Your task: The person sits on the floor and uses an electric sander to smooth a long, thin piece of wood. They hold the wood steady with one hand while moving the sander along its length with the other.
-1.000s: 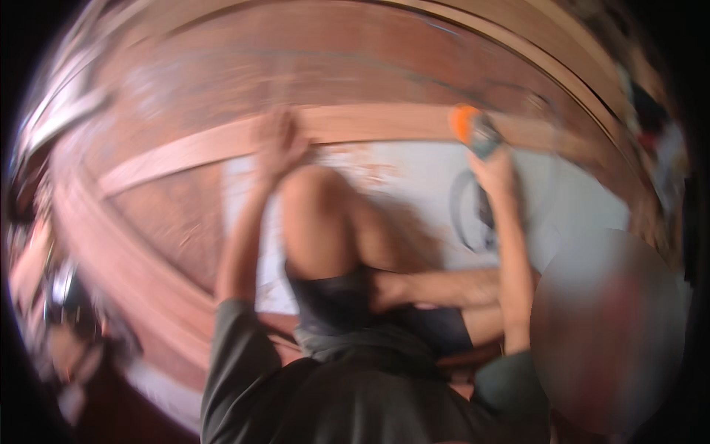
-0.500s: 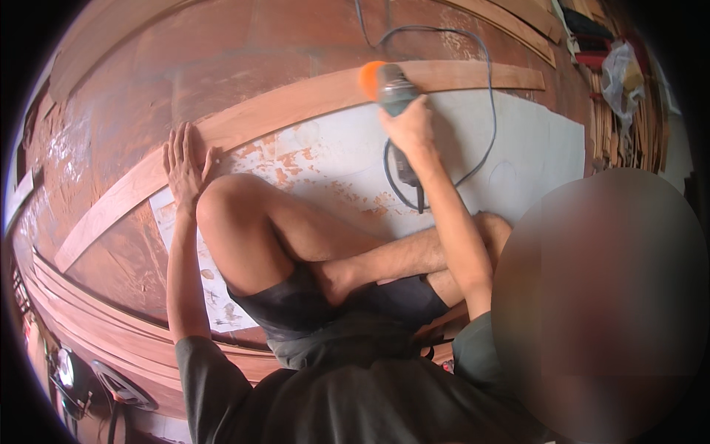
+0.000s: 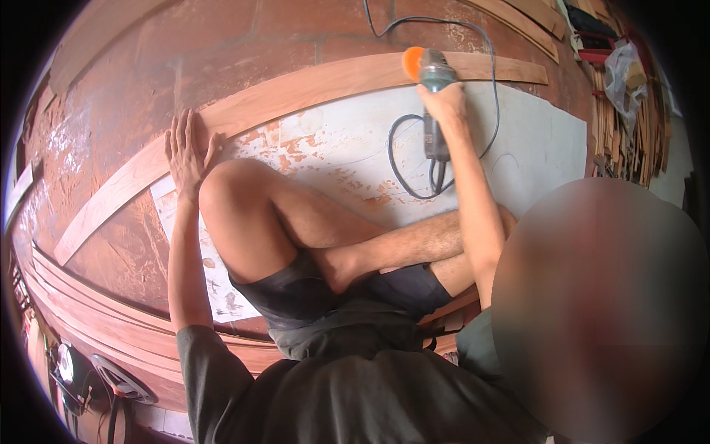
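Note:
A long flat wooden board [image 3: 310, 87] lies across the floor in front of my crossed legs, partly on a white sheet [image 3: 518, 133]. My left hand [image 3: 189, 152] presses on the board left of the middle, fingers stretched out and spread. Toward the right part of the board, my right hand [image 3: 445, 102] is wrapped round an angle grinder [image 3: 438, 72] with a green and grey body. Its round orange disc [image 3: 414, 64] is at the board's surface; whether it touches cannot be made out. The rear of the grinder points back toward me.
The dark power cord [image 3: 494, 89] loops on the sheet and runs off past the board. Stacked boards [image 3: 103, 318] lie at my left side. More planks [image 3: 510, 22] lie at the far right, near thin wood strips [image 3: 636, 148] and a clear plastic bag [image 3: 623, 78].
My right hand has carried the grinder to the right along the board. The cord loop on the sheet has shifted with it. My left hand stays on the board.

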{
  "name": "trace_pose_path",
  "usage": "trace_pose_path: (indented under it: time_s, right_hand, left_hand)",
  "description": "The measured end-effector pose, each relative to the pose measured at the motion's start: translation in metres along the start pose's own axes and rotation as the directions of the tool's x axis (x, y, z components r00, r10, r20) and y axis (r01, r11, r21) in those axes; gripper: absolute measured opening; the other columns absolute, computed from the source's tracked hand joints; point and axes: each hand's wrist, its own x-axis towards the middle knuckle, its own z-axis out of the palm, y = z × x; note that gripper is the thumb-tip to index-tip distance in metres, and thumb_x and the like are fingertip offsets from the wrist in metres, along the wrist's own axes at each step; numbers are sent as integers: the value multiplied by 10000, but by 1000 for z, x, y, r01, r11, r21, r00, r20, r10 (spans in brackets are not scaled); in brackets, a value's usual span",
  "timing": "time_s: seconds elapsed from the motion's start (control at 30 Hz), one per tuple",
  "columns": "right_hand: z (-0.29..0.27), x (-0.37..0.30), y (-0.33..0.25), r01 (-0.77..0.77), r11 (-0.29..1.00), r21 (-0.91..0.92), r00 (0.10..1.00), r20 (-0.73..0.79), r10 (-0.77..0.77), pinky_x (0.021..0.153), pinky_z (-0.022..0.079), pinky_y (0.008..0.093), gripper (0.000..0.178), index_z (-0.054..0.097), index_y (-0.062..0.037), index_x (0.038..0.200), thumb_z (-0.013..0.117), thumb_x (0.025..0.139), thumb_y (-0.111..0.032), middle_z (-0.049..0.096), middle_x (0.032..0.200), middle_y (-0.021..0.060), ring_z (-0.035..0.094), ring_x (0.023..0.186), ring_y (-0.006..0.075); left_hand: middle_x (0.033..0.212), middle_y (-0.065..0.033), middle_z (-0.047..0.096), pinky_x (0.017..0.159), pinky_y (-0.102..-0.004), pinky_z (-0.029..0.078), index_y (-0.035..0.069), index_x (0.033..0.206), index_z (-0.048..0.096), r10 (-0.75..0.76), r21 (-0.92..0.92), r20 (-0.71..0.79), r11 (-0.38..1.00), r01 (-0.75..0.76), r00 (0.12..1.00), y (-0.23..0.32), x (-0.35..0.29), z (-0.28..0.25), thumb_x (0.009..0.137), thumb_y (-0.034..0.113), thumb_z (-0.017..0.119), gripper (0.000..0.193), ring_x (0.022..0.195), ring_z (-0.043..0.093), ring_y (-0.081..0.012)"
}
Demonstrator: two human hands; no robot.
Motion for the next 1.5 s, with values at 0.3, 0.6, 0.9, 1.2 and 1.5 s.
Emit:
trace_pose_path:
  time_s: [0.3, 0.6, 0.9, 1.2, 1.5]
  right_hand:
    - [38, -98, -89, 250, 967, 55, 943, 211, -256, 910, 612, 441, 1028, 285, 175, 1496, 806, 779, -346, 699, 1159, 306, 727, 1050, 398]
    - [0, -29, -27, 52, 999, -15, 996, 68, -51, 1020, 541, 449, 1000, 413, 186, 1379, 843, 723, -433, 640, 1258, 362, 668, 1173, 439]
    - [22, -94, -97, 113, 988, 108, 975, 182, -132, 955, 579, 452, 907, 456, 177, 1327, 830, 756, -419, 666, 1214, 348, 698, 1110, 436]
    - [19, -71, -66, 178, 984, -21, 971, 164, -172, 976, 567, 450, 917, 426, 135, 1376, 818, 750, -409, 671, 1214, 328, 694, 1120, 426]
    - [27, -74, -75, 65, 998, -4, 994, 93, -65, 1002, 551, 452, 968, 426, 169, 1376, 816, 744, -451, 649, 1262, 346, 677, 1157, 439]
  left_hand:
    - [1613, -80, 426, 1277, -452, 197, 123, 1585, 386, -10, 13, 5, 1000, 10, 1000, 3, 2, -1, 1009, 484, 586, 709, 1532, 327, -268]
    - [1634, -67, 400, 1280, -443, 188, 123, 1596, 374, -20, 40, 8, 999, 20, 1000, -3, -3, 6, 1006, 551, 532, 746, 1545, 298, -255]
    - [1625, -72, 408, 1272, -449, 203, 110, 1583, 384, -22, 10, 2, 1000, 22, 1000, 4, -1, -5, 994, 542, 552, 750, 1535, 313, -264]
    - [1630, -69, 408, 1273, -449, 199, 125, 1590, 383, -23, 11, -13, 1000, 23, 1000, 1, -1, 3, 998, 565, 540, 754, 1536, 315, -254]
    - [1626, -64, 411, 1279, -453, 185, 127, 1594, 371, -19, 7, -12, 1000, 20, 1000, 1, -1, 1, 996, 559, 539, 757, 1541, 304, -255]
